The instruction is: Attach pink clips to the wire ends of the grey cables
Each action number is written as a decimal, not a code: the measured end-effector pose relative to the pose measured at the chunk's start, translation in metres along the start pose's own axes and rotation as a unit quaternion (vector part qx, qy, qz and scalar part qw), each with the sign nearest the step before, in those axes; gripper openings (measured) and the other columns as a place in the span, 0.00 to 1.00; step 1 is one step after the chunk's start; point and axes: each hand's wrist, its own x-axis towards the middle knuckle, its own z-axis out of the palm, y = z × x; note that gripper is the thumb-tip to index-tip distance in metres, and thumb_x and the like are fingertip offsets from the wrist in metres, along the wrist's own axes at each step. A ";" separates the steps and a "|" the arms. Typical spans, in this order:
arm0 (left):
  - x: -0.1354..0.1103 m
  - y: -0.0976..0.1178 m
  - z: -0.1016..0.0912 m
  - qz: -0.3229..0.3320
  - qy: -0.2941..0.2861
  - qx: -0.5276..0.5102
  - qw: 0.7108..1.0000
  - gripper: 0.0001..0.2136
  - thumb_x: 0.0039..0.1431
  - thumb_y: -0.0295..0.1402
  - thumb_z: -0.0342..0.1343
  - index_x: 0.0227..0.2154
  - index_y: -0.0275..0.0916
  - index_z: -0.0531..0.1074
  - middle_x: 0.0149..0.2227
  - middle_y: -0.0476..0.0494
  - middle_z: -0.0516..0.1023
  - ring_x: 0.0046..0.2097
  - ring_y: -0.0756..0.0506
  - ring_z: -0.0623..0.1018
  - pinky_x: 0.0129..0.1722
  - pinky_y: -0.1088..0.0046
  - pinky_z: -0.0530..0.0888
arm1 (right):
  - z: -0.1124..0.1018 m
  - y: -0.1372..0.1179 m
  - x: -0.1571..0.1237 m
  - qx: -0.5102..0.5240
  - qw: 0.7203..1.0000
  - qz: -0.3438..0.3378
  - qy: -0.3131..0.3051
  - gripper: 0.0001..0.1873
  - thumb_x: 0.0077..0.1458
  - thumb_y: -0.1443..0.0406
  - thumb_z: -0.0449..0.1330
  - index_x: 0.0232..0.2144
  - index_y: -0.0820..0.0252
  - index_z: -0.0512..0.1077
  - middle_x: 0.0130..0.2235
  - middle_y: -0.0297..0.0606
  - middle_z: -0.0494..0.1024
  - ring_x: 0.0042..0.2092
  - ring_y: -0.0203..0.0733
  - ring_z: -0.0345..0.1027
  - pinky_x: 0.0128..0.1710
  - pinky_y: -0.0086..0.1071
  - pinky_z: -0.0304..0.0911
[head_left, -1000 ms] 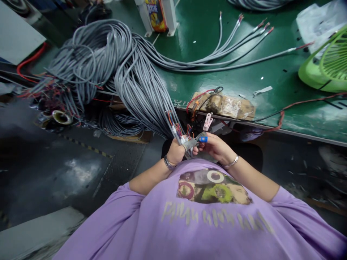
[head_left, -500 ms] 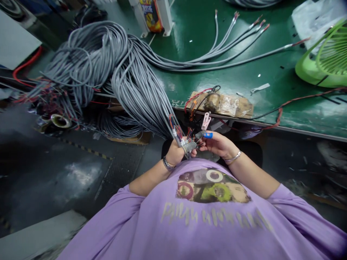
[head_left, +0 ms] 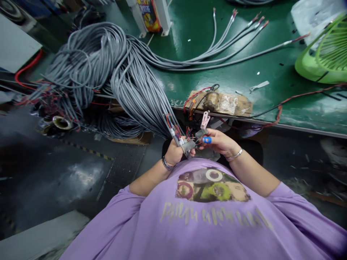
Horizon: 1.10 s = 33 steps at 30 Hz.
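My left hand [head_left: 174, 153] is closed round the ends of a bundle of grey cables [head_left: 146, 97] in front of my body. A grey wrap covers its thumb. From the cable ends fan out stripped red, blue and dark wires [head_left: 177, 131]. Just to the right, my right hand [head_left: 219, 141] has its fingers bent in a pinch at thin wires [head_left: 197, 141] that reach across from the left thumb. One of its fingertips has a grey wrap, another a blue band [head_left: 206, 139]. The exact hold on the wires is too small to see fully.
A pink clip [head_left: 205, 120] stands at the edge of the green table [head_left: 230, 86], by a taped wooden block [head_left: 226, 104]. Loose cable ends [head_left: 233, 16] lie farther back. A green fan [head_left: 309, 66] is at the right, a cable coil [head_left: 94, 47] at the left.
My right hand's fingers have shifted: the blue-banded finger is a little lower, and the grey-wrapped tip is slightly higher. The left hand keeps its hold on the cables.
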 end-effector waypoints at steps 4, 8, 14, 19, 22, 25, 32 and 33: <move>0.001 0.001 0.000 -0.002 -0.002 0.001 1.000 0.16 0.46 0.43 0.68 0.24 0.34 0.72 0.20 0.46 0.77 0.20 0.48 0.75 0.21 0.72 0.74 | -0.003 0.006 0.004 -0.011 1.000 -0.011 0.004 0.17 0.38 0.61 0.75 0.31 0.63 0.76 0.29 0.34 0.79 0.28 0.33 0.72 0.31 0.28 0.70; 0.001 0.001 0.000 0.000 -0.010 0.010 1.000 0.17 0.46 0.44 0.67 0.24 0.34 0.73 0.20 0.46 0.77 0.20 0.48 0.75 0.22 0.72 0.74 | 0.000 0.008 0.007 -0.012 1.000 -0.022 0.002 0.18 0.37 0.59 0.75 0.29 0.62 0.76 0.27 0.33 0.79 0.26 0.31 0.70 0.29 0.26 0.68; 0.001 0.005 0.000 0.002 -0.038 0.017 0.999 0.16 0.48 0.43 0.66 0.24 0.33 0.73 0.20 0.46 0.77 0.20 0.49 0.75 0.22 0.73 0.74 | 0.015 0.012 0.009 -0.007 0.997 -0.067 -0.040 0.18 0.44 0.56 0.72 0.31 0.61 0.73 0.27 0.33 0.78 0.27 0.35 0.71 0.29 0.30 0.67; 0.002 0.010 0.003 -0.011 -0.037 0.024 0.999 0.17 0.46 0.44 0.67 0.24 0.33 0.73 0.20 0.45 0.77 0.20 0.49 0.75 0.22 0.73 0.74 | 0.026 0.020 0.012 -0.001 0.992 -0.113 -0.052 0.17 0.51 0.54 0.67 0.34 0.59 0.68 0.25 0.31 0.76 0.23 0.37 0.70 0.25 0.33 0.66; 0.002 0.010 0.006 -0.016 -0.012 0.024 0.999 0.18 0.44 0.45 0.68 0.23 0.34 0.72 0.18 0.46 0.76 0.19 0.49 0.74 0.21 0.74 0.73 | 0.032 0.022 0.010 -0.001 0.991 -0.131 -0.037 0.16 0.53 0.54 0.66 0.34 0.58 0.67 0.25 0.31 0.75 0.23 0.37 0.70 0.24 0.32 0.65; 0.001 0.006 0.008 -0.004 0.032 0.016 0.999 0.17 0.44 0.45 0.67 0.24 0.34 0.72 0.18 0.48 0.76 0.19 0.50 0.73 0.20 0.74 0.73 | 0.032 0.021 0.008 0.017 0.992 -0.126 -0.002 0.15 0.52 0.56 0.66 0.34 0.58 0.67 0.24 0.29 0.73 0.24 0.35 0.68 0.26 0.32 0.65; -0.003 0.008 0.015 0.016 0.059 -0.028 0.998 0.17 0.44 0.44 0.67 0.25 0.35 0.71 0.17 0.49 0.75 0.17 0.50 0.72 0.17 0.75 0.71 | 0.007 0.009 0.012 0.094 0.983 -0.092 0.130 0.21 0.45 0.50 0.69 0.30 0.60 0.71 0.27 0.32 0.74 0.25 0.30 0.63 0.29 0.27 0.66; -0.003 0.011 0.017 0.012 0.053 -0.034 0.998 0.17 0.43 0.44 0.67 0.25 0.35 0.71 0.17 0.49 0.74 0.17 0.50 0.72 0.17 0.75 0.71 | 0.005 0.006 0.013 0.095 0.984 -0.076 0.131 0.22 0.48 0.47 0.66 0.29 0.60 0.70 0.28 0.33 0.75 0.26 0.32 0.64 0.29 0.28 0.66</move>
